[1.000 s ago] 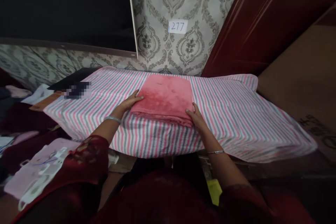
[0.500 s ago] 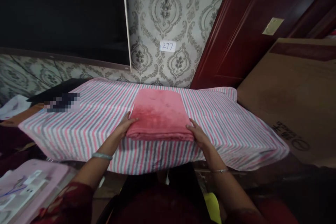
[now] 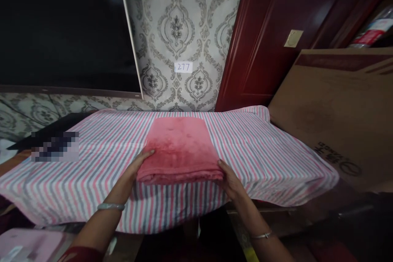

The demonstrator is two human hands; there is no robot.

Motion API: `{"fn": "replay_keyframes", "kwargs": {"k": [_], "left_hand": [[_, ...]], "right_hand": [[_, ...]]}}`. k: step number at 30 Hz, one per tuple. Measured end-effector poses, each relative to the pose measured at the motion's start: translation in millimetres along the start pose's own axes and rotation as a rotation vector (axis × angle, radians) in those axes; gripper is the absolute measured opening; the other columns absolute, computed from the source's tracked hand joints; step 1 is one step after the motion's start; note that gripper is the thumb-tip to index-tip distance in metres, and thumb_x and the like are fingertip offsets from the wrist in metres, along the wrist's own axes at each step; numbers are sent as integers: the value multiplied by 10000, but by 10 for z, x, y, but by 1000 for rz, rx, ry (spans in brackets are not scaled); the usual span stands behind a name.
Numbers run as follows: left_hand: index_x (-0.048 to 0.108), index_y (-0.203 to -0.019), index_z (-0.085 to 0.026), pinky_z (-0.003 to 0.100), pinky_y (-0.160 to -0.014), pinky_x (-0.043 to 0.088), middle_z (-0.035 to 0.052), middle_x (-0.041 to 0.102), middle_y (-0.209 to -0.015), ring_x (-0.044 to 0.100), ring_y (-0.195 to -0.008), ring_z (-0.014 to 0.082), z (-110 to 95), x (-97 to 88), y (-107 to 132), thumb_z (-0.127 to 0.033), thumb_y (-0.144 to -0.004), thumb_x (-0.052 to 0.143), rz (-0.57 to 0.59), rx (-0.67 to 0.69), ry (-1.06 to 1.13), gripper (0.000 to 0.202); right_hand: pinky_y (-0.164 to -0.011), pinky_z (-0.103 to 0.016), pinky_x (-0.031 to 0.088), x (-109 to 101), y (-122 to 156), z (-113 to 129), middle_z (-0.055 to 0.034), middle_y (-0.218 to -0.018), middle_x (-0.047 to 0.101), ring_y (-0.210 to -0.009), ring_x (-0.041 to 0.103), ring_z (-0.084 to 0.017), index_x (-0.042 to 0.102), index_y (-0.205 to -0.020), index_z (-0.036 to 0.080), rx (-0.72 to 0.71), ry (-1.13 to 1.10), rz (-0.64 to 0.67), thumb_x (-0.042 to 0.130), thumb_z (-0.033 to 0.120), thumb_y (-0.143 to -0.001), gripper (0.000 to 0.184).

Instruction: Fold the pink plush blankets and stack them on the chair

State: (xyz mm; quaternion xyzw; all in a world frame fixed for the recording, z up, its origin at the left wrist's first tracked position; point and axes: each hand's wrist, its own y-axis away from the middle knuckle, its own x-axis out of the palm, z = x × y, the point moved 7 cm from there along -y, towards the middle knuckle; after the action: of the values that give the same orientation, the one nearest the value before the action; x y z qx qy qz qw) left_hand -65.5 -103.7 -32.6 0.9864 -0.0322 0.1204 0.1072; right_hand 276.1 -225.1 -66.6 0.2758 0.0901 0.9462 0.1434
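Note:
A folded pink towel (image 3: 181,143) with a darker, rubbed-looking patch lies flat on a striped cloth (image 3: 251,143). Its thick folded edge faces me at the front of the table. My left hand (image 3: 138,166) grips the towel's near left side, thumb on top and the other fingers mostly hidden at the edge. At the near right corner, my right hand (image 3: 230,180) holds it the same way, its thumb on the top layer and its fingers partly out of sight below.
A large cardboard box (image 3: 334,118) stands to the right, with a bottle (image 3: 373,32) behind it. A dark television screen (image 3: 64,28) hangs at the back left. A pink plastic lid or case (image 3: 33,243) sits low at the left.
My view has tilted up and turned slightly right, so the table appears lower. Both hands stay at the towel's near sides; the right fingers now reach further under its corner.

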Motion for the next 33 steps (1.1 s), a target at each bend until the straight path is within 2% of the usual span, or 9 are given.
{"fn": "replay_keyframes", "kwargs": {"k": [4, 9, 12, 15, 20, 23, 26, 28, 33], "left_hand": [[615, -1281, -143, 331, -730, 625, 135, 766, -1074, 753, -927, 297, -210, 158, 142, -335, -590, 862, -14, 26, 2, 759], [354, -1538, -331, 311, -840, 619, 71, 656, -1373, 695, -1137, 267, -414, 690, 683, -323, -688, 826, -20, 162, 131, 973], [107, -1583, -509, 338, -882, 612, 14, 479, -1566, 638, -1241, 269, -98, 1196, 1167, -405, -752, 809, 135, 121, 180, 1093], [-157, -1546, -544, 417, -810, 617, 87, 367, -1630, 718, -1064, 289, 535, 1599, 1576, -390, -720, 850, 425, -137, 111, 1312], [-113, -1572, -507, 408, -795, 587, 143, 443, -1565, 745, -932, 261, 950, 1469, 1635, -396, -716, 843, 460, -164, 14, 1288], [190, -1604, -405, 380, -665, 568, 149, 691, -1214, 742, -767, 251, 793, 1313, 1513, -487, -748, 791, 458, -137, -137, 1049], [612, -1352, -287, 345, -548, 510, 86, 710, -777, 680, -602, 234, 398, 1350, 1361, -567, -797, 704, 485, -15, -315, 628], [718, -1149, -268, 339, -555, 504, 62, 684, -696, 655, -588, 222, 65, 1513, 1202, -562, -813, 677, 486, 130, -435, 448], [738, -1116, -231, 390, -853, 557, 95, 749, -975, 696, -899, 270, -502, 2328, 527, -489, -762, 709, 573, 497, -689, 439]], "right_hand": [[-717, -421, 625, 137, 52, 63, -41, -917, 743, -854, 719, -265, 667, -999, 215, 21, 31, 76, 786, 365, -700, 355], [-654, -338, 580, 13, -153, 928, -16, -961, 739, -807, 681, -222, 657, -1083, 242, -212, 35, 21, 785, 301, -651, 455], [-664, -329, 568, -307, -156, 1250, 3, -875, 728, -755, 668, -207, 660, -1004, 253, -326, -59, -117, 790, 413, -670, 392], [-742, -393, 583, -565, -55, 1044, -45, -925, 747, -854, 691, -263, 687, -966, 238, -271, -146, -128, 740, 543, -712, 401], [-635, -386, 561, -924, 130, 458, -48, -804, 733, -721, 683, -266, 682, -902, 233, -100, -100, -200, 748, 563, -713, 387], [-584, -325, 540, -976, 261, 330, -22, -836, 735, -691, 677, -225, 680, -930, 241, -142, -69, -238, 765, 571, -722, 399], [-695, -351, 582, -844, 425, 179, -20, -1000, 761, -863, 713, -250, 713, -1020, 257, -200, -127, -205, 790, 606, -712, 472], [-853, -410, 583, -691, 534, 25, -41, -1119, 753, -1038, 698, -288, 729, -1091, 250, -188, -192, -128, 766, 647, -742, 530], [-983, -515, 530, -444, 816, -282, -83, -1233, 716, -1174, 643, -328, 716, -1201, 243, -117, -221, 9, 653, 723, -832, 609]]}}
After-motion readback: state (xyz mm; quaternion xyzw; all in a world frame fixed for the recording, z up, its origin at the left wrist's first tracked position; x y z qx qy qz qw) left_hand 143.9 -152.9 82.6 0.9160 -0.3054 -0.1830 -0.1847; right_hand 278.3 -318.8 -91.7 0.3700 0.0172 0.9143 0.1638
